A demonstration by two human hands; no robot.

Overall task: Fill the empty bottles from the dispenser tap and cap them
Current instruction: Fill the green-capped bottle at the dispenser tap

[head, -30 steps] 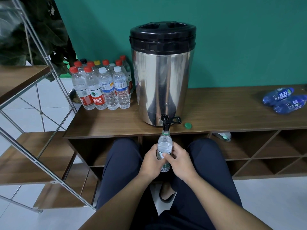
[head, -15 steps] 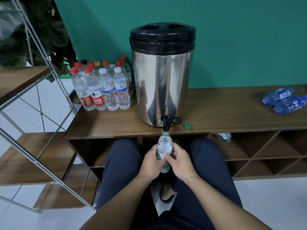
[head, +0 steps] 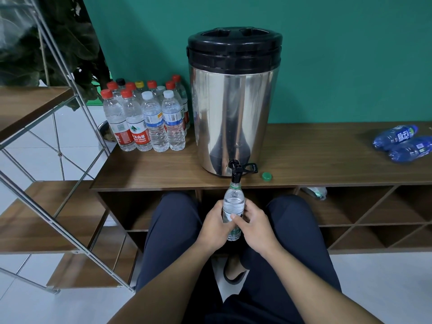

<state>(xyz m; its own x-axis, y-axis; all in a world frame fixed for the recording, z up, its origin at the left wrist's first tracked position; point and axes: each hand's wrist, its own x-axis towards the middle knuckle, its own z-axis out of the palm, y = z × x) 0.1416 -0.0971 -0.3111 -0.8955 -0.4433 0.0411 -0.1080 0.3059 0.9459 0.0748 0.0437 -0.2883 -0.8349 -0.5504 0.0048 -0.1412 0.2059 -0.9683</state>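
Both hands [head: 233, 226] grip the upright bottle [head: 233, 204], mouth seemingly meeting the tap [head: 236, 174].

You are facing red-labelled bottles [head: 135, 127] showing "农夫山泉" under small print ending "SPRING", and a blue bottle [head: 395, 136] lying on the shelf top showing white characters too blurred for reading; other labels are staying illegible.

bottle [head: 233, 202] lower body hidden behind both hands' fingers — rear bottles of the capped cluster [head: 145, 118] mostly occluded, right blue bottle [head: 411, 148] cut by frame edge
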